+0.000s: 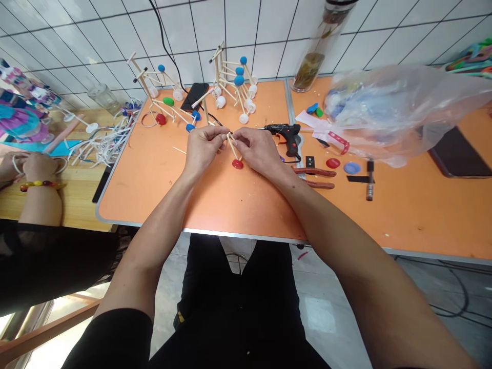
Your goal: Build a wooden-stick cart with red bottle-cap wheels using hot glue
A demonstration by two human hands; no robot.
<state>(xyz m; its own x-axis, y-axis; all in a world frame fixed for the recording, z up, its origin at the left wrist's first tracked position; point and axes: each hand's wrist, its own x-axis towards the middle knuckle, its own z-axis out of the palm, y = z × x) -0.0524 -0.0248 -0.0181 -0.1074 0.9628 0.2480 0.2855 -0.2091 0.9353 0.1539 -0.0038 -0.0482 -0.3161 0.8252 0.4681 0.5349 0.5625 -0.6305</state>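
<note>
Someone's working at a little bundle of thin wooden sticks (231, 144) - the left hand (203, 148) and right hand (259, 151) are both pinching it, fingers firmly gripped, right above a red plastic cap (237, 164) on the orange table (172, 200). It's looking pretty bare so far, while bigger stick-and-cap frames (234, 84) are standing further back.

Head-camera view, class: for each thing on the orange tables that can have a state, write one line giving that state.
Left hand, fingers pinching the wooden stick frame.
Right hand, fingers pinching the same frame.
Wooden stick frame, held up, red cap at its lower end.
Hot glue gun, lying on its side.
Red-handled pliers, lying flat, handles close together.
Clear plastic bag, bulging, filled.
Tall clear jar, upright.
</note>
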